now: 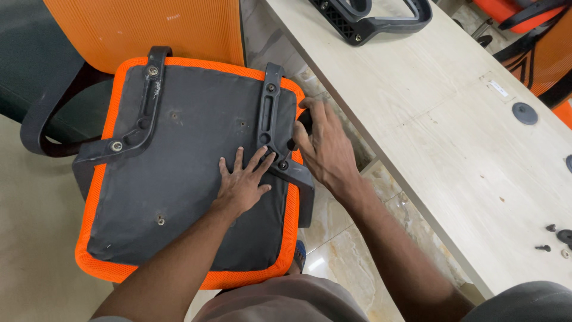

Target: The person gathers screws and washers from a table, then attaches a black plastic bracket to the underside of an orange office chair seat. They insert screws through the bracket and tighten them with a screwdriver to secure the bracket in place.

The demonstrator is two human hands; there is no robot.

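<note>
An upturned orange mesh chair seat [179, 173] with a dark grey underside lies in front of me. Two black armrest brackets are bolted to it: one on the left [140, 113], one on the right [271, 116]. My left hand [241, 182] rests flat on the underside, fingers spread, fingertips touching the lower end of the right bracket. My right hand [322, 146] is curled around the right bracket's outer edge and the black arm piece there. What its fingers grip is partly hidden.
A pale wooden table [453, 119] runs along the right. On it lie a black plastic armrest frame [372, 18], a round grey cap [525, 112] and small screws [551, 238]. An orange mesh chair back [143, 27] stands behind the seat. Marble floor shows below.
</note>
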